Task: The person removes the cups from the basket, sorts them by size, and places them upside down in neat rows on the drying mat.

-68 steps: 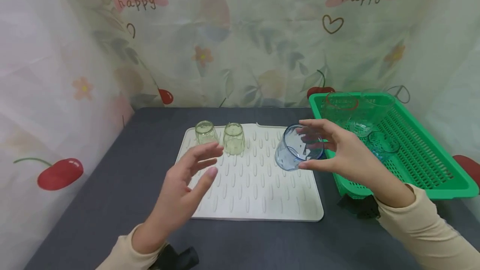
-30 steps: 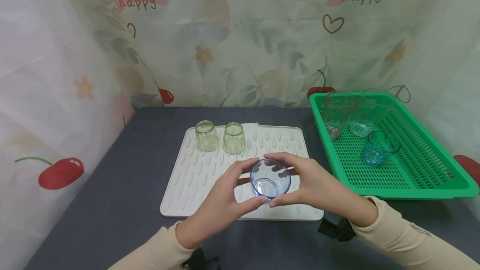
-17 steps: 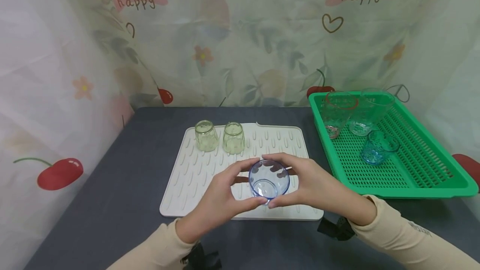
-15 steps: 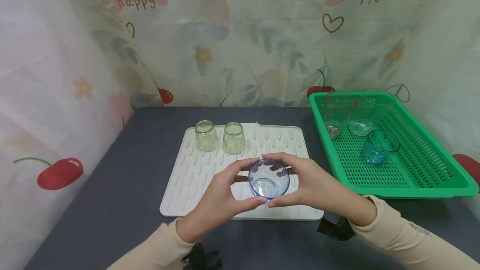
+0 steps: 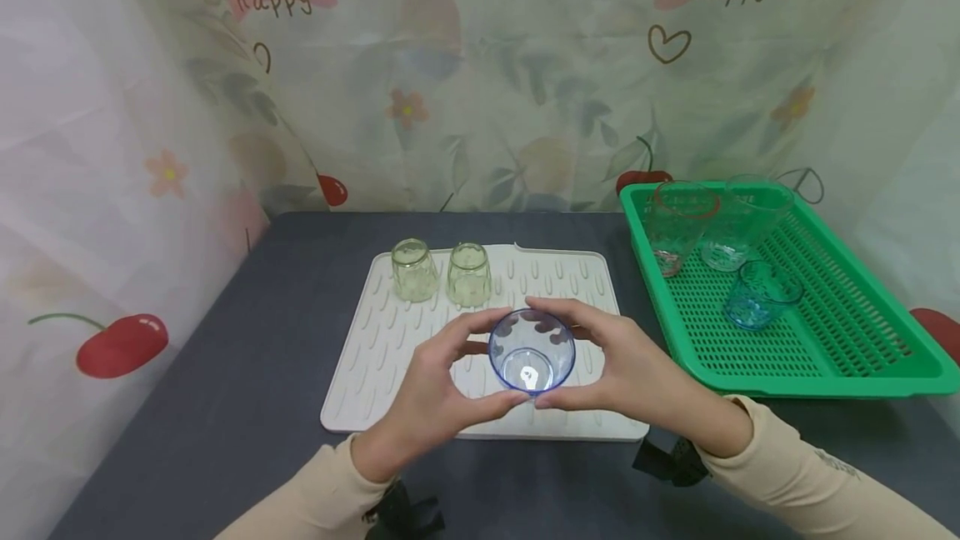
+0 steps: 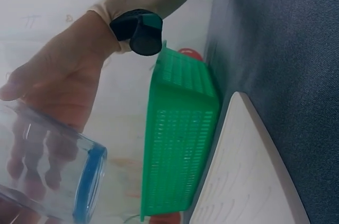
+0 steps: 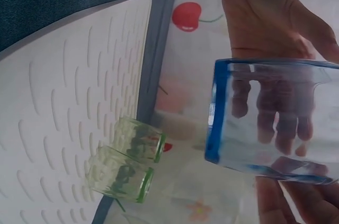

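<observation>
A clear blue-tinted glass tumbler [image 5: 529, 367] is held mouth up above the white ridged mat [image 5: 363, 382]. My left hand [image 5: 431, 390] grips its left side, while my right hand [image 5: 637, 361] grips the right; both thumbs meet at the near side. From the left wrist, the tumbler's thick blue base [image 6: 89, 181] shows apart from the mat. Through the tumbler wall [image 7: 275, 97] in the right wrist view, curled fingers are visible behind it. Two pale green glasses [image 5: 414, 273] stand upside down side by side on the mat's back left.
At the right stands a green plastic basket [image 5: 787, 386]. It holds a red-rimmed glass [image 5: 663, 232], a tall clear glass [image 5: 726, 252] and a small blue glass [image 5: 753, 307]. A dark table [image 5: 247, 373] lies beneath, with patterned curtains [image 5: 517, 65] behind and at both sides.
My right hand has brought the tumbler left from the mat's right side. My left hand, earlier free, has come to grip it too. In the last half second the tumbler rose slightly.
</observation>
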Demonstrator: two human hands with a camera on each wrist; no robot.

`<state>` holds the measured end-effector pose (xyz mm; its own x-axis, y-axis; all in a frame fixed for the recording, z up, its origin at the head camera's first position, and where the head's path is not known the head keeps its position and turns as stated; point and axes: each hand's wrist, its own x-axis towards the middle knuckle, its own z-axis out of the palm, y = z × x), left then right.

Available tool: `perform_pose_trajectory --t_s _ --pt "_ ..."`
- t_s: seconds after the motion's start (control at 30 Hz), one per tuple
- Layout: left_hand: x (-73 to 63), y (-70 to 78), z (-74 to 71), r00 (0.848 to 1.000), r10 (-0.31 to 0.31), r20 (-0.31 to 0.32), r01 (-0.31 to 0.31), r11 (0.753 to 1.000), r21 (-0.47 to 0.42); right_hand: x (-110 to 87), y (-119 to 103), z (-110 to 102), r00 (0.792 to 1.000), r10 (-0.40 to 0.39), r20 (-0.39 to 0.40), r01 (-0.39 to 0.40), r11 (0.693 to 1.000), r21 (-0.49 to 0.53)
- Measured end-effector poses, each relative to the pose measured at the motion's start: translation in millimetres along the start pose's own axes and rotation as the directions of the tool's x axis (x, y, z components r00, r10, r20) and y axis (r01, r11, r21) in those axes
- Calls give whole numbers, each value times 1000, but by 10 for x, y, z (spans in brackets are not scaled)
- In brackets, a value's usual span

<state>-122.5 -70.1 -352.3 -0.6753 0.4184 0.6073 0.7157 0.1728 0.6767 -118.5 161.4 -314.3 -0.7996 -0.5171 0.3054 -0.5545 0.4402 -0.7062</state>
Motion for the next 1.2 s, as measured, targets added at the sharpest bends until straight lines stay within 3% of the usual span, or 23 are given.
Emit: perform_pose_trajectory --t_s 0.33,0.47,0.67,0.87,1.03,1.2 --pt "5 39 -24 998 -21 -51 16 994 -108 -26 49 35 996 -53 -69 57 996 62" --pt "13 69 -29 997 -30 -71 18 987 -162 -37 84 74 998 -31 -58 37 994 99" --pt "37 94 -49 995 26 -95 -47 973 -225 -51 129 127 1000 10 -6 -9 988 154" --pt "43 103 -67 992 64 -108 -93 953 -287 -64 134 128 1000 3 -6 -2 986 167" --pt "37 126 -99 995 46 -87 -73 940 -334 -77 133 110 999 -28 -31 32 989 146" --pt "24 133 -139 999 -3 -40 -14 912 -409 -100 138 68 998 -33 -57 40 990 137"
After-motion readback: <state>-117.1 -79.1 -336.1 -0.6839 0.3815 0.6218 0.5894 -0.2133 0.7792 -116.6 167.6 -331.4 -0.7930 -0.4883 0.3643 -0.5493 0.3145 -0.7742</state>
